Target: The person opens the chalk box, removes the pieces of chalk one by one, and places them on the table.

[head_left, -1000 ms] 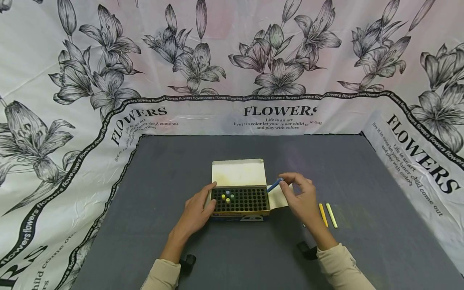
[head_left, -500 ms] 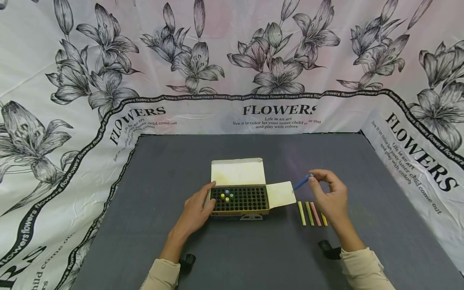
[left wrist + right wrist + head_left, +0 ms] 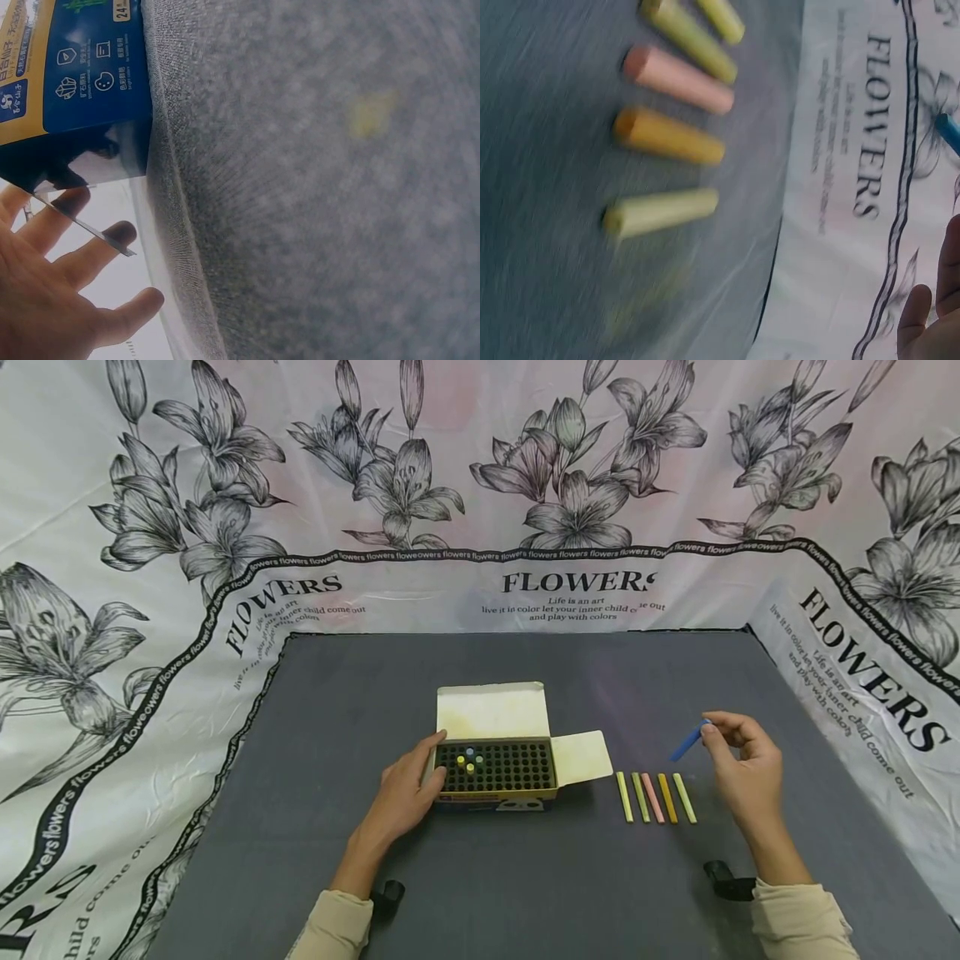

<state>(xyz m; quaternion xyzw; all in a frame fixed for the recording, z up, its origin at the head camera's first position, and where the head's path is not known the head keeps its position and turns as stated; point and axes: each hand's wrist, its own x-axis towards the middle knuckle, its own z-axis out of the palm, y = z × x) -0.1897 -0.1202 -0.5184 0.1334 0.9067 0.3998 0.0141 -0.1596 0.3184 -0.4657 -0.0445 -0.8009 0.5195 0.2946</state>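
Observation:
An open chalk box (image 3: 495, 767) stands near the table's middle, its black grid insert bearing several chalk sticks at the left, among them a yellow chalk stick (image 3: 461, 762). My left hand (image 3: 401, 789) rests against the box's left end; in the left wrist view its fingers (image 3: 105, 251) are fairly straight beside a thin flap (image 3: 82, 223). To the right, my right hand (image 3: 750, 772) pinches a blue chalk stick (image 3: 687, 742) between thumb and fingertips, above the table. Below and left of it lies a row of chalk sticks, with a pale yellow-green chalk stick (image 3: 685, 798) at its right end.
The row also holds a pink chalk stick (image 3: 652, 798) and an orange chalk stick (image 3: 667, 798). A white side flap (image 3: 581, 758) sticks out rightward from the box, and its lid (image 3: 493, 712) leans back. Flower-printed cloth (image 3: 570, 593) surrounds the grey table (image 3: 375, 693).
My right hand has carried the blue chalk stick rightward, away from the box and past the row of chalk. The left hand stays at the box's left end.

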